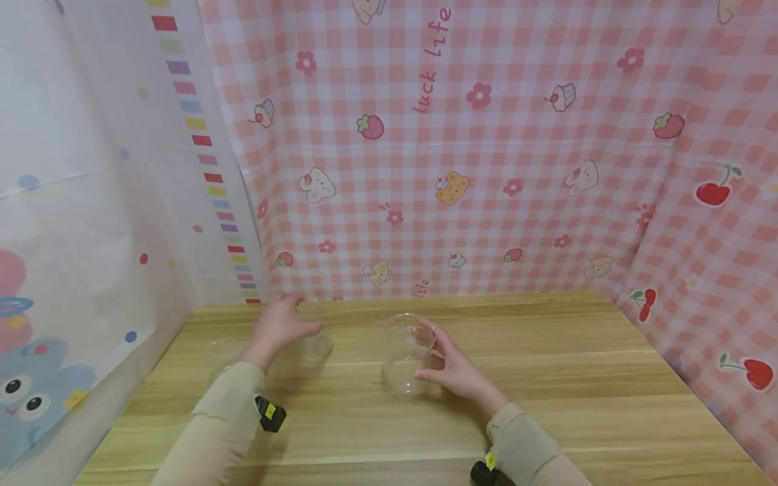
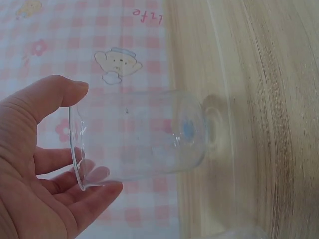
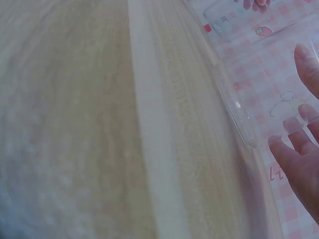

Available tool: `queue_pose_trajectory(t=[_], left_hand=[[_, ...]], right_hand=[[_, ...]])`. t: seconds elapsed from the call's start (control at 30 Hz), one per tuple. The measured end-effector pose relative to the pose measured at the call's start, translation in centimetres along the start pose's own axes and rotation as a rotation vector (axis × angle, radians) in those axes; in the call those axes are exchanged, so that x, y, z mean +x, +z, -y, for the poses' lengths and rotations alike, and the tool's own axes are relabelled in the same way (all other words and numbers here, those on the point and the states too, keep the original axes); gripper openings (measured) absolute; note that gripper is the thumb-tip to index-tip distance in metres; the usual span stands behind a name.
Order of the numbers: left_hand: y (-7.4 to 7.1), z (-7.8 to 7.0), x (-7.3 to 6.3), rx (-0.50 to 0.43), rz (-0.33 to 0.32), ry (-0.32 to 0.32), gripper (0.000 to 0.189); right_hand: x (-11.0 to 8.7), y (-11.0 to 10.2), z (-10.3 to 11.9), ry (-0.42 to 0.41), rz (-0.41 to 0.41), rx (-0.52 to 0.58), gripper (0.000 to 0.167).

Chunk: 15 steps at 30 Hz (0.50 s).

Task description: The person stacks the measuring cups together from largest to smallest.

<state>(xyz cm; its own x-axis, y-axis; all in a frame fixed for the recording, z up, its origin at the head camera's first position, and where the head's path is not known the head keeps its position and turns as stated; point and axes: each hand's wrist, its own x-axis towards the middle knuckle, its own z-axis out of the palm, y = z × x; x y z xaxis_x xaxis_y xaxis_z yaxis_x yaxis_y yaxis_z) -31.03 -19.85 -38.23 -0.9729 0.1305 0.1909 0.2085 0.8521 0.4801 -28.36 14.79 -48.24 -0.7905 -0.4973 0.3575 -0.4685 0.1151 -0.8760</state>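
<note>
A clear glass cup (image 1: pixel 316 344) stands upright toward the back left of the table. My left hand (image 1: pixel 282 327) holds it by the rim; in the left wrist view the thumb lies on one side of the flared rim and the fingers of the left hand (image 2: pixel 45 164) on the other. Near the table's middle, a second clear glass cup (image 1: pixel 401 361) stands upright. The right hand (image 1: pixel 452 364) grips it from the right, thumb in front and fingers behind. Only part of that cup (image 3: pixel 239 117) and of the right hand (image 3: pixel 299 164) enters the right wrist view.
Another clear glass cup (image 1: pixel 221 351) is at the left, partly hidden by the left forearm. The wood-grain table (image 1: pixel 547 378) meets a pink checked cloth (image 1: pixel 486 223) at the back. White printed cloth (image 1: pixel 91 223) hangs on the left.
</note>
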Motion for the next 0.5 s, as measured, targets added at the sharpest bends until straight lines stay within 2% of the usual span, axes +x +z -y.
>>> queue_pose_trajectory(t=[0.5], left_hand=[[0.0, -1.6, -0.6, 0.005, -0.006, 0.064, 0.075]], right_hand=[[0.0, 0.0, 0.1, 0.0, 0.006, 0.008, 0.093]])
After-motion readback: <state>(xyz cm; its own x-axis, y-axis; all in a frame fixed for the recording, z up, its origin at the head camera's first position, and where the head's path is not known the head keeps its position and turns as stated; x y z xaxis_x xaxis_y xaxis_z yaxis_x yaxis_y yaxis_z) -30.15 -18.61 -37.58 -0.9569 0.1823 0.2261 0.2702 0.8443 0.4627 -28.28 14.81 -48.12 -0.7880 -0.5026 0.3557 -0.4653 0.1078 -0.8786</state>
